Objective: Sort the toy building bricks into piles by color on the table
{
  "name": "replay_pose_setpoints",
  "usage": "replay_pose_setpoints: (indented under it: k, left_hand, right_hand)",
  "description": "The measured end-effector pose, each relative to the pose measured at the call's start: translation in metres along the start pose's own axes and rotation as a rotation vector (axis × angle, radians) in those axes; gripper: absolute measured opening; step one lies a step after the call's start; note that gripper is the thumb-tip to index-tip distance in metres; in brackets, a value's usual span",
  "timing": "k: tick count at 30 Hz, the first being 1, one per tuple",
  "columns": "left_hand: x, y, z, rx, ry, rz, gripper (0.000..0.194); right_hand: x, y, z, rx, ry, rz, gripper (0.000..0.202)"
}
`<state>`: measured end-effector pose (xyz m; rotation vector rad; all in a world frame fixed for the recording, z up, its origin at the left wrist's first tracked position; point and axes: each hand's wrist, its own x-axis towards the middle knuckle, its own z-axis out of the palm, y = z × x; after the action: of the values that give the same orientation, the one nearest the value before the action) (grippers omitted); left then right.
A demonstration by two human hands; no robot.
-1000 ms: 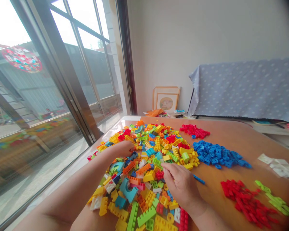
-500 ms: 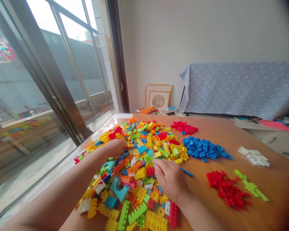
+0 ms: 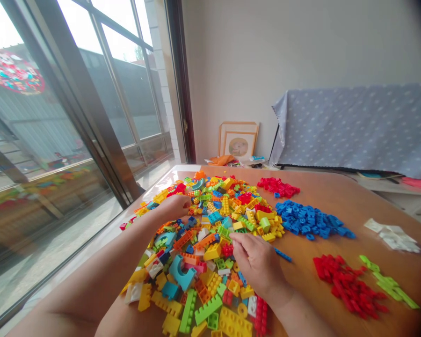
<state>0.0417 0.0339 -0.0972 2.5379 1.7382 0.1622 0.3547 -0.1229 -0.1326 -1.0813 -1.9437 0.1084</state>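
A large mixed heap of toy bricks (image 3: 210, 252) in many colours covers the middle of the table. My left hand (image 3: 178, 206) reaches into the upper left part of the heap, fingertips hidden or too small to make out among the bricks. My right hand (image 3: 254, 257) rests over the heap's right side, fingers curled and pressed together near a small red piece (image 3: 228, 250) and green bricks (image 3: 224, 233). Whether anything is between its fingertips is too small to tell. A thin blue brick (image 3: 283, 254) lies just right of my right hand.
Right of the heap lie a blue pile (image 3: 310, 219), a red pile at the back (image 3: 278, 187), another red pile in front (image 3: 349, 285), light green strips (image 3: 389, 281) and white pieces (image 3: 393, 235). A glass door (image 3: 38, 140) stands at the left.
The whole view has shifted, with the table and bricks now further right in the picture. My left hand has moved slightly up over the heap; my right hand stays at the same bricks.
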Motion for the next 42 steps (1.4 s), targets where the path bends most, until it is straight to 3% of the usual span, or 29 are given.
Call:
replay_pose_setpoints:
  k: [9,14,16,19,22,24,27,30,32,34,39,40,42]
  left_hand:
    - [0.012,0.008,0.019,-0.06,-0.038,0.019,0.008]
    - [0.01,0.008,0.009,-0.185,-0.014,-0.001,0.006]
    - [0.008,0.014,0.001,-0.264,0.005,-0.017,0.013]
    - [0.001,0.037,-0.015,-0.415,0.008,0.0,0.028]
    - [-0.012,0.079,-0.033,-0.824,-0.078,0.145,0.031]
    - [-0.024,0.111,-0.043,-0.96,-0.146,0.257,0.029]
    - [-0.039,0.148,-0.053,-0.867,-0.204,0.391,0.026]
    - [-0.048,0.165,-0.056,-0.748,-0.276,0.537,0.027]
    - [-0.048,0.162,-0.056,-0.731,-0.256,0.586,0.028]
    - [-0.045,0.146,-0.057,-0.712,-0.167,0.545,0.03]
    - [-0.031,0.069,-0.062,-0.356,0.069,0.18,0.025]
    - [-0.029,0.053,-0.062,-0.233,0.09,0.099,0.023]
    - [-0.029,0.028,-0.059,-0.007,0.019,-0.022,0.02]
  right_hand:
    - [0.0,0.001,0.0,0.009,-0.008,0.008,0.022]
    - [0.0,-0.003,-0.001,0.092,-0.023,0.063,0.022]
    - [0.0,-0.005,-0.001,0.219,-0.021,0.18,0.022]
    - [0.003,-0.008,0.001,0.59,-0.018,0.557,0.027]
    - [0.008,-0.01,0.0,1.083,-0.017,0.93,0.034]
    - [0.013,-0.011,-0.002,1.337,-0.073,1.1,0.039]
    - [0.017,-0.013,-0.006,1.551,-0.192,1.246,0.043]
    - [0.018,-0.012,-0.006,1.675,-0.194,1.248,0.035]
    - [0.016,-0.009,-0.006,1.693,-0.171,1.27,0.027]
    - [0.014,-0.004,-0.005,1.676,-0.152,1.306,0.021]
    - [0.01,0.006,-0.007,1.63,-0.027,1.251,0.019]
    - [0.01,0.007,-0.008,1.617,-0.004,1.235,0.019]
    - [0.01,0.007,-0.01,1.597,0.023,1.207,0.02]
